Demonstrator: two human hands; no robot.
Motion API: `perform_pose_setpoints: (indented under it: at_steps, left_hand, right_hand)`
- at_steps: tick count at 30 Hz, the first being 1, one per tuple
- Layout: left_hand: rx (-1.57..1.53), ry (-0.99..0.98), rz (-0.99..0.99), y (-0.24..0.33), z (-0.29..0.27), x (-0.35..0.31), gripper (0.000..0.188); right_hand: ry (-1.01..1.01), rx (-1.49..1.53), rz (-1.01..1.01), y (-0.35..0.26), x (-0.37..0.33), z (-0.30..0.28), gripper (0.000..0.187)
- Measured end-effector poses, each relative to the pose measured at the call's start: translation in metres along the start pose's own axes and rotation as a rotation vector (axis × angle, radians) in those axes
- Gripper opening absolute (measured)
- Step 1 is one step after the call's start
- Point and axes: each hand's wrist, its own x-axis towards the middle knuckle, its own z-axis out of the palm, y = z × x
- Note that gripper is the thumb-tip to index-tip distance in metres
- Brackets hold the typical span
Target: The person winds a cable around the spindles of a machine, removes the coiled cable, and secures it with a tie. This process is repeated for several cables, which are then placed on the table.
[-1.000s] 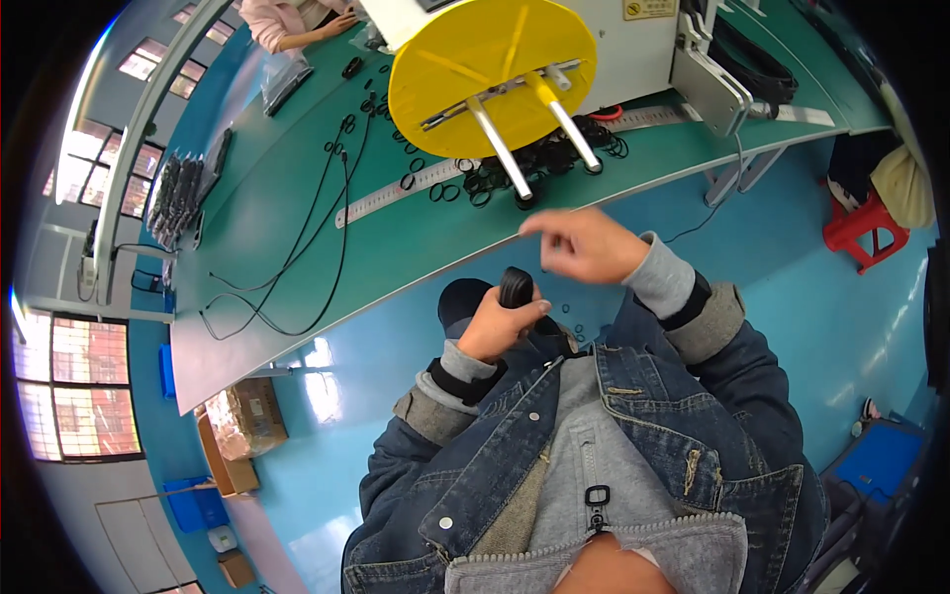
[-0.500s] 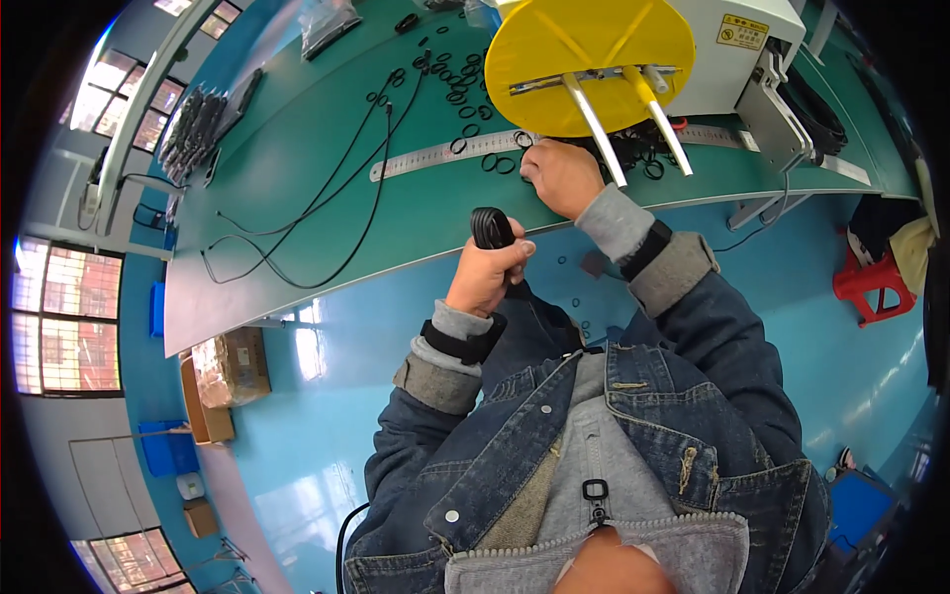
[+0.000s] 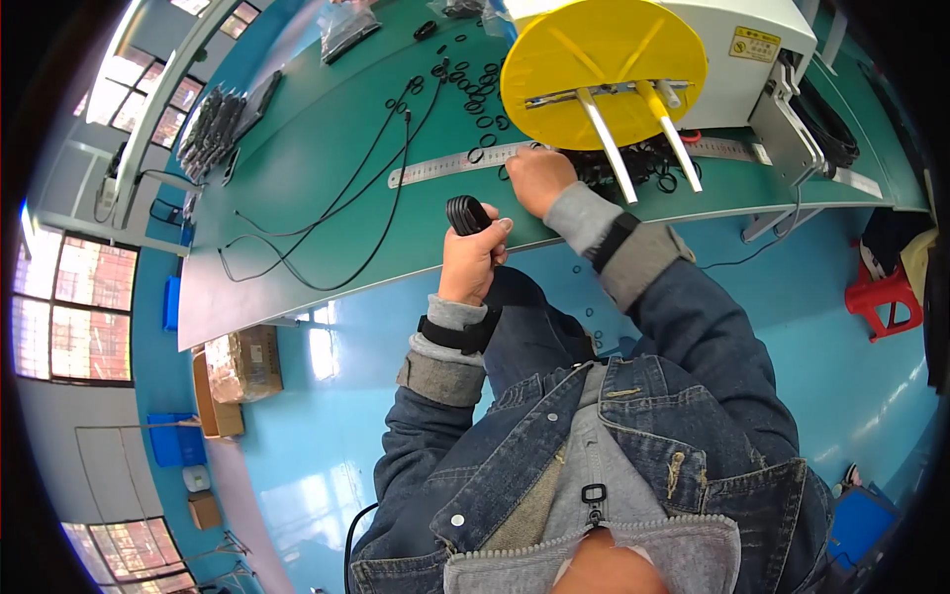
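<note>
My left hand is closed round a coiled black cable, a tight bundle of parallel loops, held upright just off the table's near edge. My right hand is at the table edge beside a steel ruler, its fingers curled. Whatever those fingers hold, if anything, is hidden. Small black rings lie scattered beyond the ruler, and more lie in a dark heap to the right of my right hand.
A yellow disc with protruding rods, on a white machine, stands over the green table. Long black cables lie at left. Bundled cables sit farther left. A red stool and cardboard box are on the floor.
My right hand has moved left along the table edge, now covering rings that showed beside it. My left hand, still holding the coiled cable, has shifted slightly left. The view has turned a little.
</note>
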Motion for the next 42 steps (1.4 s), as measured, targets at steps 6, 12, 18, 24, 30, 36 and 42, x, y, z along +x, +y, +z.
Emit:
perform_pose_setpoints:
  at_steps: [6, 12, 18, 24, 30, 36, 42]
  left_hand:
    - [0.001, -0.015, 0.142, 0.000, 0.003, -0.001, 0.016]
    - [0.044, -0.230, 0.066, -0.019, 0.030, -0.010, 0.013]
    - [0.132, -0.484, -0.151, -0.030, 0.062, -0.024, 0.013]
    - [0.424, -0.586, -0.299, -0.028, 0.070, -0.028, 0.015]
    - [0.908, -0.631, 0.085, -0.039, 0.082, -0.036, 0.020]
    - [1.024, -0.660, 0.117, -0.041, 0.078, -0.038, 0.033]
    - [-0.012, -0.634, -0.213, -0.029, 0.046, -0.027, 0.035]
  right_hand:
    - [-0.042, 1.057, 0.095, -0.002, -0.042, -0.054, 0.016]
    - [-0.265, 1.339, 0.356, 0.016, -0.101, -0.080, 0.013]
    - [-0.469, 2.048, 0.477, 0.038, -0.168, -0.081, 0.016]
    - [-0.486, 1.523, 0.570, 0.069, -0.160, -0.131, 0.022]
    - [-0.167, 0.575, -0.163, 0.057, -0.139, -0.140, 0.040]
    - [-0.330, 0.623, -0.159, 0.055, -0.134, -0.116, 0.040]
    - [-0.278, 1.739, 0.714, 0.048, -0.168, -0.077, 0.018]
